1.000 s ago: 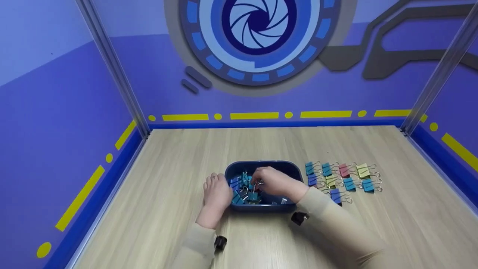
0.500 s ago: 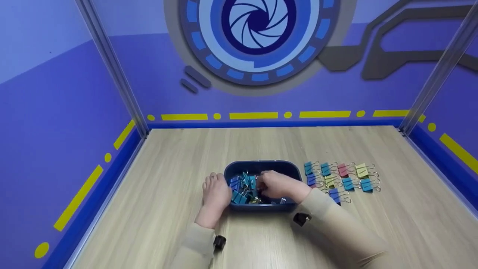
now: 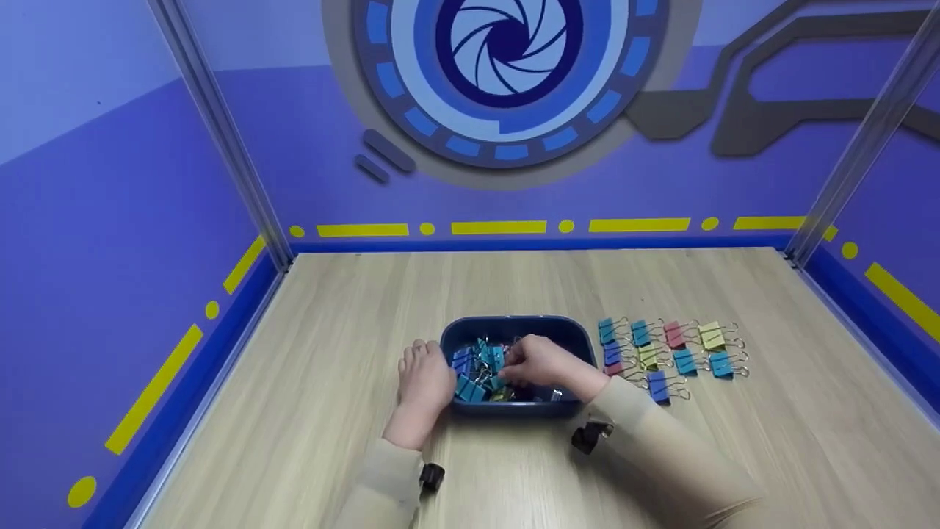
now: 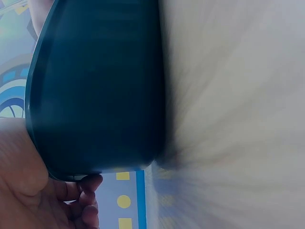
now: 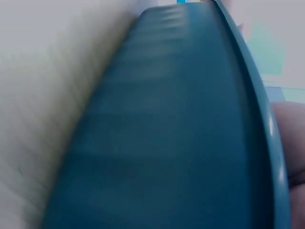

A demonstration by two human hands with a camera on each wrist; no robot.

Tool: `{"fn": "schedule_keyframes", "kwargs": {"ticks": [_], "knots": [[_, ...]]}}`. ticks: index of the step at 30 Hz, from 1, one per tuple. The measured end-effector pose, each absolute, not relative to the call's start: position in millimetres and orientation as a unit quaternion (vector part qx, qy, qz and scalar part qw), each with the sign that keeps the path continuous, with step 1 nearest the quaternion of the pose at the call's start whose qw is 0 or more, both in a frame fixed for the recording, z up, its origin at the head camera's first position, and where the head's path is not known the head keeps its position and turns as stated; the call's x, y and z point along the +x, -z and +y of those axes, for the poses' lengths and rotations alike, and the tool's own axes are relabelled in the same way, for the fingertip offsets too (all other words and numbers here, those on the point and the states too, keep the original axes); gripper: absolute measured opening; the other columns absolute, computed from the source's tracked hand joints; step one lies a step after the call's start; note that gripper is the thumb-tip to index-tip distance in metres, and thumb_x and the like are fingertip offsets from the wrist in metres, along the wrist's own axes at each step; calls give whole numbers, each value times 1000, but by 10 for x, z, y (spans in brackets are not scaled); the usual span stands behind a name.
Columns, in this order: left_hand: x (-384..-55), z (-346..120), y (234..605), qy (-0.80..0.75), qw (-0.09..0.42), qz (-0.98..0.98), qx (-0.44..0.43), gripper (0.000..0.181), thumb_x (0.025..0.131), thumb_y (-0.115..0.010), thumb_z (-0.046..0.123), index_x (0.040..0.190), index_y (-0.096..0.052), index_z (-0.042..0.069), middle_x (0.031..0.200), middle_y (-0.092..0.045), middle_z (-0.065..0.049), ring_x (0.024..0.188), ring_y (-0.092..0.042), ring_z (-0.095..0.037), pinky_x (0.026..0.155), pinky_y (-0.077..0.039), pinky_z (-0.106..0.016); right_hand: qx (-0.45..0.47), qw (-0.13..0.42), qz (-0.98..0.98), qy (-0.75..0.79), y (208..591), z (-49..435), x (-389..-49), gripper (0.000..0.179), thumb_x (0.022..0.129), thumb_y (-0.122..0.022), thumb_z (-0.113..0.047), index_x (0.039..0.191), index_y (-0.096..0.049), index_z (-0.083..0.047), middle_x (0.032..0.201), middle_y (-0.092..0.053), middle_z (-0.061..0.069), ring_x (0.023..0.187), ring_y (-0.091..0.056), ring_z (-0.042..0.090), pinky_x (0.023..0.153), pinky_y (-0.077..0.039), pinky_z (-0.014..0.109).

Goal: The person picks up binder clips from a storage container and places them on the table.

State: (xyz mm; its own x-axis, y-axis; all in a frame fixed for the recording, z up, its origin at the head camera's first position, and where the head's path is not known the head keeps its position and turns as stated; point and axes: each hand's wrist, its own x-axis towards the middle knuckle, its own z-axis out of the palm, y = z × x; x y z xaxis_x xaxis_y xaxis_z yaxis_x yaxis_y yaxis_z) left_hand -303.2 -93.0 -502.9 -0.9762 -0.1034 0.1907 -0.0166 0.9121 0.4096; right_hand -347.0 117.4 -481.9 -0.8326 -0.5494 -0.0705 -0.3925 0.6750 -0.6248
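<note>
A dark blue plastic bin (image 3: pixel 518 409) stands mid-table with several binder clips heaped in its left half, mostly teal and blue. My left hand (image 3: pixel 427 375) holds the bin's left end; in the left wrist view its fingers (image 4: pixel 88 195) curl beside the rim. Inside the bin, my right hand (image 3: pixel 542 361) has thumb and fingertips pinched at a teal binder clip (image 3: pixel 498 381) on the heap's right side. The bin wall (image 5: pixel 162 119) fills most of the right wrist view and hides the fingertips there.
Right of the bin, binder clips lie in rough rows, among them a yellow clip (image 3: pixel 711 336), a red clip (image 3: pixel 675 335) and a blue clip (image 3: pixel 659 386). A blue-purple wall (image 3: pixel 514 206) bounds the wooden table (image 3: pixel 330 330) behind.
My right hand has shifted slightly right within the bin; a teal clip it held a second ago dropped from sight, and one shows at its fingertips now. The left hand stays put.
</note>
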Motion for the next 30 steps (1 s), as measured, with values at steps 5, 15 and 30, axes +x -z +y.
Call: {"fn": "schedule_keyframes", "kwargs": {"ticks": [5,15,30], "knots": [[-3028,-933,5029,210,99,-972,34,30,90,-67,12,112,-59,-6,115,-57,-23,109,-51,-40,95,-40,-51,-231,129,904,336,4831,1128,-3459,14,92,-73,-16,81,-78,-8,72,-74,2,63,-62,3,63,-51,24],[-3026,-935,5042,207,104,-972,29,30,89,-68,14,111,-60,-6,113,-57,-22,108,-51,-39,93,-41,-50,-197,131,890,390,4772,1115,-3408,8,86,-75,-7,90,-81,-4,81,-77,5,63,-61,3,60,-50,20],[-3036,-936,5050,204,107,-973,26,31,89,-70,14,110,-59,-6,112,-57,-22,105,-52,-38,91,-41,-50,-229,64,888,394,4593,1438,-3239,16,90,-73,-6,104,-79,-4,96,-79,9,75,-64,7,66,-52,24]]}}
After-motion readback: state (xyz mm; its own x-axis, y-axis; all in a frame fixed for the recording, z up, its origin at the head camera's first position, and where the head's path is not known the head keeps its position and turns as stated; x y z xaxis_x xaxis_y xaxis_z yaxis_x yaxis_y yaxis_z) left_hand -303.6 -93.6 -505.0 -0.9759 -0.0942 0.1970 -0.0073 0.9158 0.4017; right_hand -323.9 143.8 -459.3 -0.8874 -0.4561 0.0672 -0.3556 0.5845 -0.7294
